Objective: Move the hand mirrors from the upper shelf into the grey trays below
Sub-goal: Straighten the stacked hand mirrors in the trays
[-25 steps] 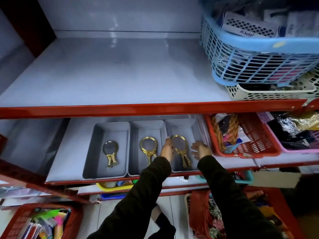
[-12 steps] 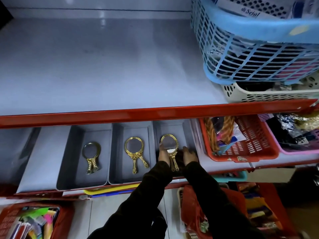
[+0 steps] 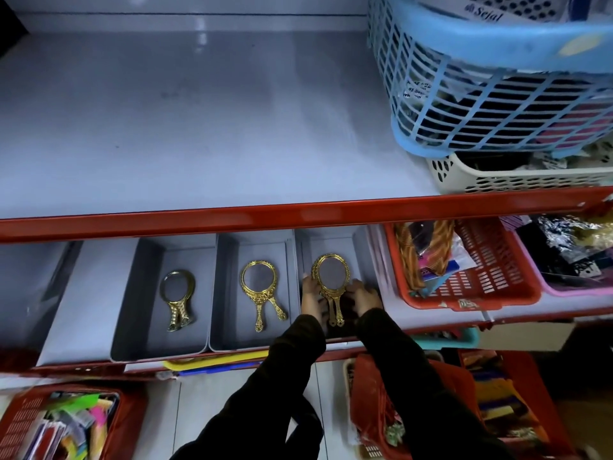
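Both arms, in dark sleeves, reach forward over the front edge of the lower shelf [image 3: 431, 318] into the right grey tray [image 3: 360, 242]. The left hand [image 3: 311, 295] touches the left rim of the gold hand mirrors [image 3: 330, 283] lying there, fingers curled against the frame; the right hand [image 3: 365, 295] rests with spread fingers against their right side near the neck, so the two hands bracket the mirrors without closing around them. Two handles show below the oval frame, so it seems a stacked pair. At the left, the left grey tray [image 3: 146, 340] holds a darker gold pair of mirrors [image 3: 177, 298], handles toward the front edge. The middle grey tray [image 3: 229, 340] holds a bright gold pair [image 3: 260, 288], handles splayed apart. The three trays stand side by side, touching. To their right a red basket [image 3: 497, 287] holds packaged goods, then a pink basket [image 3: 570, 288]. On the upper shelf [image 3: 199, 127], at its right end, a blue basket [image 3: 497, 88] sits atop a white basket [image 3: 514, 180].
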`<state>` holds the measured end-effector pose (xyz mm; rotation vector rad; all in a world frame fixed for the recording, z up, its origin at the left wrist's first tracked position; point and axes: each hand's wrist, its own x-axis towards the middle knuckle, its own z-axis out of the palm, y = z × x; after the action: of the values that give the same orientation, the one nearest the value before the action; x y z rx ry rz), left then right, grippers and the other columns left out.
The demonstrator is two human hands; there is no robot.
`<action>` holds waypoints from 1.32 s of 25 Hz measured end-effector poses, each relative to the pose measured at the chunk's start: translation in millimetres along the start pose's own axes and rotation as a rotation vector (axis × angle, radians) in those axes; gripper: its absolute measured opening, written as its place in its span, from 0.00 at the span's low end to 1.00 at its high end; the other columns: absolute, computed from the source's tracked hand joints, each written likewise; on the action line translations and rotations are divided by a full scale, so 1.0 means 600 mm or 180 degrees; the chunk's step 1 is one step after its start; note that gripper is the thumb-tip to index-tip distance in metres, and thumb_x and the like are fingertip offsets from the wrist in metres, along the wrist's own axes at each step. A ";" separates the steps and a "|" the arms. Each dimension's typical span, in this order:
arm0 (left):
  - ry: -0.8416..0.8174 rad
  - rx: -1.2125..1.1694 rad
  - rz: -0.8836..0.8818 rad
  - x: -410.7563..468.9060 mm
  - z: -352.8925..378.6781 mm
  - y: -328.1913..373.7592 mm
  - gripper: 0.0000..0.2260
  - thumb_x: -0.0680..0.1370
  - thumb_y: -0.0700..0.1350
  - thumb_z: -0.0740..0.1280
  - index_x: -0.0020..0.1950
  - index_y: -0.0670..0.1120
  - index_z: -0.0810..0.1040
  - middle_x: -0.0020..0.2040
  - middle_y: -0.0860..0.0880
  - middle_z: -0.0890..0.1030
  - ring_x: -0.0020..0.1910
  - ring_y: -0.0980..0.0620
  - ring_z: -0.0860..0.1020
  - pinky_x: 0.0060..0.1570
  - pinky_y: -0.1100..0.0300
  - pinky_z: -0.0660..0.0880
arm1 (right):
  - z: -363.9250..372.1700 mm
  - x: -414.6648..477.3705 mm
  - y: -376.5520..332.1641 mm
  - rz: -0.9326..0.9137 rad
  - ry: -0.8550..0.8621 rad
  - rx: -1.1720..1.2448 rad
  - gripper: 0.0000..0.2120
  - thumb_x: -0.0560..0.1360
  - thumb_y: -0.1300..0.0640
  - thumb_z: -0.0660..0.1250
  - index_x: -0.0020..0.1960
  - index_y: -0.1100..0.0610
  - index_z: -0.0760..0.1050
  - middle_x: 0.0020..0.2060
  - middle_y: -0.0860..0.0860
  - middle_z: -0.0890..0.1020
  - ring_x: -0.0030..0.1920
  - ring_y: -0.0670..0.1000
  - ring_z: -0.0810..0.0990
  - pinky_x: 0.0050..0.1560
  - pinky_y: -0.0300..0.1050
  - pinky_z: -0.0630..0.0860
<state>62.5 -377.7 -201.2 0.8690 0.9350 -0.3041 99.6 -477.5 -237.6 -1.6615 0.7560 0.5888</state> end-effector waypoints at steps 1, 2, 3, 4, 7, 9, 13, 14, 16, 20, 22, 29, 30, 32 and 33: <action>-0.0002 0.0035 0.0033 0.003 -0.003 -0.001 0.29 0.81 0.63 0.47 0.78 0.49 0.60 0.77 0.45 0.64 0.75 0.42 0.63 0.72 0.47 0.59 | 0.001 0.001 -0.002 0.0026 -0.0029 0.0047 0.18 0.74 0.48 0.61 0.54 0.60 0.80 0.55 0.59 0.83 0.58 0.63 0.79 0.66 0.61 0.72; -0.0013 0.0064 0.0057 0.004 -0.005 0.000 0.29 0.81 0.63 0.47 0.78 0.49 0.59 0.77 0.46 0.64 0.75 0.42 0.62 0.72 0.46 0.59 | 0.002 0.003 -0.003 0.0044 -0.0042 0.0075 0.14 0.74 0.49 0.62 0.50 0.58 0.80 0.54 0.58 0.84 0.58 0.62 0.79 0.66 0.61 0.72; -0.0018 0.0083 0.0070 0.005 -0.006 0.001 0.30 0.81 0.63 0.46 0.78 0.49 0.59 0.77 0.45 0.64 0.75 0.41 0.62 0.73 0.46 0.58 | 0.002 0.004 -0.004 0.0047 -0.0043 0.0079 0.11 0.74 0.51 0.64 0.46 0.57 0.80 0.53 0.58 0.84 0.57 0.62 0.80 0.65 0.62 0.73; -0.0027 0.0089 0.0081 0.004 -0.006 0.002 0.30 0.81 0.63 0.46 0.78 0.49 0.60 0.77 0.45 0.64 0.75 0.41 0.62 0.73 0.46 0.58 | 0.003 0.006 -0.003 0.0022 -0.0052 0.0046 0.08 0.74 0.53 0.65 0.44 0.57 0.79 0.53 0.59 0.84 0.57 0.63 0.80 0.64 0.63 0.74; -0.0050 0.0051 0.0060 0.002 -0.006 -0.001 0.31 0.80 0.64 0.49 0.77 0.48 0.61 0.76 0.45 0.64 0.75 0.42 0.63 0.72 0.48 0.59 | 0.005 0.009 0.001 -0.0093 -0.0089 -0.0157 0.07 0.74 0.56 0.66 0.46 0.58 0.80 0.53 0.63 0.84 0.56 0.64 0.81 0.63 0.64 0.75; -0.0083 -0.0037 -0.0009 0.001 -0.005 -0.003 0.32 0.79 0.65 0.51 0.77 0.48 0.61 0.76 0.45 0.65 0.75 0.42 0.64 0.69 0.51 0.62 | 0.005 0.009 0.001 -0.0139 -0.0088 -0.0279 0.06 0.74 0.56 0.66 0.42 0.57 0.79 0.52 0.64 0.84 0.55 0.65 0.82 0.61 0.63 0.76; -0.0113 -0.0217 -0.0052 -0.003 -0.001 -0.007 0.30 0.79 0.64 0.53 0.74 0.47 0.66 0.72 0.42 0.71 0.73 0.42 0.67 0.66 0.52 0.68 | 0.002 0.007 0.001 -0.0123 -0.0018 -0.0324 0.08 0.73 0.58 0.66 0.35 0.56 0.79 0.49 0.65 0.84 0.53 0.65 0.82 0.59 0.63 0.78; -0.0110 -0.0208 -0.0061 -0.005 -0.001 -0.007 0.30 0.79 0.64 0.53 0.73 0.46 0.67 0.72 0.42 0.71 0.73 0.41 0.67 0.68 0.50 0.67 | 0.001 0.008 0.003 -0.0113 -0.0004 -0.0359 0.08 0.72 0.59 0.66 0.34 0.56 0.79 0.49 0.66 0.84 0.53 0.65 0.82 0.59 0.63 0.78; -0.0081 -0.0198 -0.0088 -0.008 -0.001 -0.004 0.30 0.79 0.64 0.53 0.75 0.46 0.65 0.72 0.42 0.70 0.74 0.41 0.66 0.70 0.48 0.65 | -0.003 0.010 0.009 -0.0063 -0.0025 -0.0427 0.07 0.72 0.60 0.66 0.35 0.58 0.79 0.49 0.67 0.84 0.53 0.66 0.82 0.60 0.63 0.77; 0.0020 0.0077 0.0016 -0.015 0.005 0.005 0.31 0.81 0.61 0.50 0.78 0.43 0.60 0.77 0.43 0.63 0.76 0.44 0.62 0.74 0.51 0.59 | -0.007 0.012 0.003 -0.0116 0.0189 -0.0581 0.13 0.75 0.56 0.65 0.51 0.64 0.81 0.51 0.64 0.83 0.54 0.64 0.81 0.60 0.60 0.77; 0.0084 0.0025 0.0102 -0.015 0.014 0.016 0.30 0.81 0.60 0.50 0.78 0.43 0.59 0.77 0.43 0.62 0.76 0.45 0.61 0.73 0.54 0.59 | -0.003 0.012 -0.009 -0.0246 0.0293 -0.0566 0.15 0.77 0.54 0.63 0.55 0.64 0.80 0.53 0.63 0.83 0.55 0.63 0.80 0.61 0.59 0.77; 0.0096 -0.0057 0.0106 -0.014 0.032 0.055 0.29 0.82 0.58 0.50 0.77 0.41 0.59 0.76 0.42 0.65 0.75 0.47 0.63 0.72 0.57 0.59 | 0.014 0.016 -0.045 -0.0444 0.0102 -0.0439 0.13 0.78 0.56 0.58 0.44 0.61 0.78 0.53 0.66 0.82 0.55 0.65 0.80 0.62 0.62 0.75; 0.0071 -0.0022 0.0119 -0.020 0.031 0.056 0.30 0.81 0.59 0.51 0.78 0.41 0.59 0.76 0.42 0.64 0.76 0.47 0.62 0.72 0.56 0.58 | 0.013 0.012 -0.046 -0.0469 0.0159 -0.0439 0.13 0.78 0.55 0.58 0.42 0.59 0.77 0.52 0.66 0.82 0.54 0.64 0.80 0.61 0.60 0.75; -0.0047 0.0000 0.0147 -0.039 0.027 0.059 0.30 0.81 0.59 0.50 0.78 0.42 0.57 0.77 0.43 0.62 0.75 0.49 0.63 0.72 0.57 0.58 | 0.013 -0.001 -0.046 -0.0564 0.0284 -0.0481 0.13 0.79 0.54 0.57 0.41 0.58 0.75 0.51 0.65 0.83 0.52 0.63 0.80 0.59 0.56 0.76; -0.0162 -0.0024 0.0139 -0.049 0.023 0.062 0.30 0.81 0.59 0.50 0.78 0.43 0.57 0.78 0.44 0.61 0.73 0.51 0.64 0.72 0.57 0.58 | 0.014 -0.011 -0.047 -0.0598 0.0321 -0.0470 0.13 0.79 0.53 0.57 0.42 0.58 0.75 0.51 0.65 0.83 0.52 0.63 0.80 0.59 0.57 0.76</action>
<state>74.8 -368.5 -154.3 0.8698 0.8684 -0.2837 116.4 -464.6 -216.2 -1.8864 0.6312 0.4392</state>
